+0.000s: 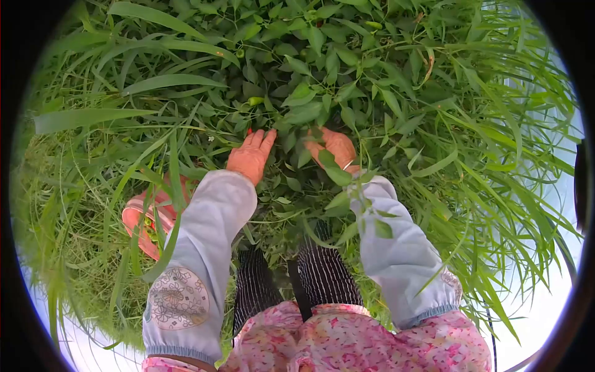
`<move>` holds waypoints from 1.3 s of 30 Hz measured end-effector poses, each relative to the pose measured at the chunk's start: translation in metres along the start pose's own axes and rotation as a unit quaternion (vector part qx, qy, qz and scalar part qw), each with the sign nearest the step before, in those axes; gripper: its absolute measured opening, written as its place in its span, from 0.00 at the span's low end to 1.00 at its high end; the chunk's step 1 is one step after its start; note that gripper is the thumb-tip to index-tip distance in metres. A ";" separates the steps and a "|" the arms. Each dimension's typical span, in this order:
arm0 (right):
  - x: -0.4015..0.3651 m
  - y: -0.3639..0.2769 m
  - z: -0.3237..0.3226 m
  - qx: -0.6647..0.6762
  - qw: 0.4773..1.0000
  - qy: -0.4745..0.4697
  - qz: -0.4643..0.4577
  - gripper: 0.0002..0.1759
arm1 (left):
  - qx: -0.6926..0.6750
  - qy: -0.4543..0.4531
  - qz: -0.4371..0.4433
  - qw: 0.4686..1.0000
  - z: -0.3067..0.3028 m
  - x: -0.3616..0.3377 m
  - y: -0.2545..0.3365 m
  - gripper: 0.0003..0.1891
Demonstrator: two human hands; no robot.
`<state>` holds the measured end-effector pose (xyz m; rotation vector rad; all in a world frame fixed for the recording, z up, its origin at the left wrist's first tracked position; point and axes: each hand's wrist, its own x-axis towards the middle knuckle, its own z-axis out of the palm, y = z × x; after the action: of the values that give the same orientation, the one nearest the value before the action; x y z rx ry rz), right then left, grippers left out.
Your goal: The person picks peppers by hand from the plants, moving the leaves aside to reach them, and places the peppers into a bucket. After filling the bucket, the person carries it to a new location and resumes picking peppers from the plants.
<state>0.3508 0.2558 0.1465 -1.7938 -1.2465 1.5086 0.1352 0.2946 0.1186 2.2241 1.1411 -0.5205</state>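
The pepper plant [304,115] stands directly ahead of us, its foliage around both hands. A red pepper [250,131] shows just beside the fingertips of our left hand [249,155]; contact cannot be confirmed. A green pepper [255,100] hangs beyond it. The left fingers are extended and slightly apart (the thumb is hidden). Our right hand [338,149] is among the leaves, fingers partly covered; we cannot tell whether they grip anything.

Caution: pulling sideways could snap a brittle stem or knock off unripe fruit, since leaves mask the attachment points. The wristband [351,165] could snag a twig. Long grass blades [176,167] overlap the pink basket [128,217]; a careless sleeve or foot could tip it.

The left sleeve [214,217] bears a floral patch [180,299]. We find no legible brand, label or writing.
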 end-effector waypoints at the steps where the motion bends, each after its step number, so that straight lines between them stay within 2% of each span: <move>1: 0.005 0.018 0.009 -0.070 0.990 0.022 -0.118 0.09 | -0.012 -0.005 0.005 1.000 -0.001 0.001 -0.001 0.41; 3: -0.003 0.009 0.010 0.072 0.996 -0.052 0.014 0.08 | -0.032 0.003 0.004 0.999 -0.005 0.004 -0.002 0.40; 4: -0.011 -0.004 0.011 0.145 0.982 -0.089 0.082 0.07 | -0.042 0.012 0.001 0.999 -0.009 0.003 -0.001 0.40; 5: -0.018 -0.016 0.008 0.317 0.925 -0.125 0.169 0.06 | -0.051 0.021 -0.003 0.998 -0.012 0.002 -0.001 0.39; 8: -0.034 -0.029 0.006 0.376 0.914 -0.091 0.119 0.08 | -0.101 0.051 -0.007 0.994 -0.020 0.000 0.003 0.35; 9: -0.034 -0.025 0.004 0.373 0.911 -0.073 0.161 0.10 | -0.131 0.077 -0.004 0.988 -0.018 0.000 0.003 0.33; 12: -0.031 -0.007 0.008 0.358 0.912 -0.076 0.186 0.15 | -0.202 0.142 -0.005 0.969 -0.014 0.008 0.000 0.28; 13: -0.027 0.002 0.009 0.301 0.917 -0.144 0.217 0.22 | -0.217 0.156 -0.014 0.964 -0.014 0.011 0.000 0.26; 14: -0.026 0.017 0.016 0.254 0.941 -0.118 0.188 0.23 | -0.232 0.170 -0.021 0.958 -0.014 0.016 0.000 0.25; 16: -0.023 0.029 0.028 0.154 0.978 -0.066 0.127 0.25 | -0.203 0.107 -0.090 0.969 -0.034 0.025 0.008 0.23; 17: -0.018 0.028 0.023 0.168 0.964 -0.044 0.199 0.27 | -0.188 0.075 -0.124 0.971 -0.043 0.030 0.011 0.22; 20: -0.001 0.038 0.026 0.311 0.916 0.143 0.211 0.26 | -0.145 0.050 -0.093 0.984 -0.050 0.046 0.011 0.21; 21: 0.003 0.037 0.022 0.327 0.915 0.144 0.187 0.23 | -0.096 0.034 -0.126 0.987 -0.059 0.050 0.019 0.21; 24: 0.019 0.048 0.017 0.209 0.923 0.125 0.299 0.21 | -0.130 0.056 -0.130 0.981 -0.055 0.061 0.023 0.22; 25: 0.024 0.051 0.018 0.216 0.922 0.131 0.292 0.21 | -0.175 0.063 -0.159 0.970 -0.054 0.062 0.025 0.23; 27: 0.033 0.052 0.022 0.229 0.921 0.143 0.281 0.20 | -0.178 0.053 -0.197 0.963 -0.053 0.065 0.031 0.25; 31: 0.046 0.058 0.036 0.129 0.957 0.214 0.150 0.18 | -0.226 0.050 -0.286 0.930 -0.040 0.076 0.031 0.26; 33: 0.059 0.069 0.041 0.093 0.967 0.221 0.083 0.20 | -0.222 0.072 -0.281 0.931 -0.029 0.079 0.027 0.24; 36: 0.051 0.060 0.033 -0.031 0.976 0.210 0.043 0.18 | -0.244 0.102 -0.279 0.923 -0.027 0.079 0.026 0.22; 39: 0.028 0.040 0.019 0.116 0.977 0.118 0.131 0.15 | -0.316 0.106 -0.278 0.901 -0.025 0.081 0.021 0.20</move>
<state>0.3459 0.2576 0.0943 -1.9655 -0.7107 1.4543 0.1994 0.3495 0.0981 1.4026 1.7752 -0.0811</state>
